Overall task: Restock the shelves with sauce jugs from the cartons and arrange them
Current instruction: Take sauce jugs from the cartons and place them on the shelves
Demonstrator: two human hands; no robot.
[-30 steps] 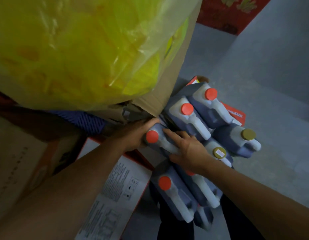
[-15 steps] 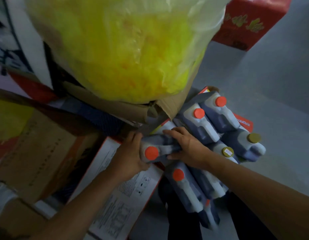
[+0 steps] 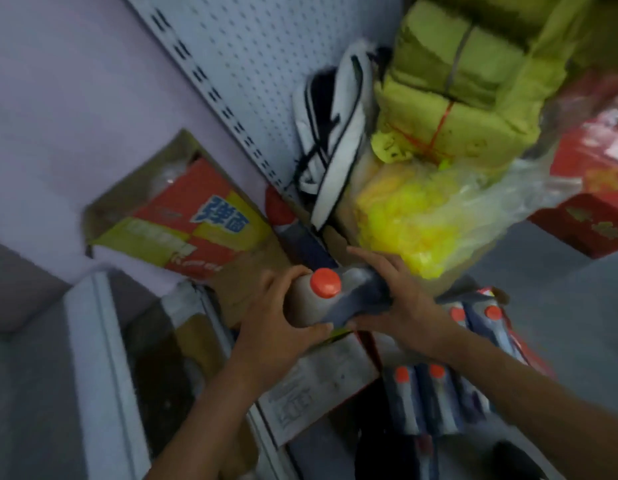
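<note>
I hold one dark sauce jug (image 3: pixel 335 303) with an orange cap between both hands, lifted above the cartons. My left hand (image 3: pixel 276 327) wraps its left side and underside. My right hand (image 3: pixel 404 317) grips its right side by the handle. Below and to the right, several more sauce jugs (image 3: pixel 435 396) with orange caps lie in an open red carton (image 3: pixel 321 386) on the floor. The white shelf (image 3: pixel 93 358) edge runs down the left. The picture is blurred by motion.
A red and yellow noodle carton (image 3: pixel 183 230) leans against the wall. A clear bag of yellow goods (image 3: pixel 432 216) sits on a cardboard box, with green bundles (image 3: pixel 452 81) above. A white perforated shelf back (image 3: pixel 245 64) and a red box (image 3: pixel 594 188) stand behind.
Both hands lifted one jug out of the pile and carried it up and left. My view swung upward toward the shelf and wall.
</note>
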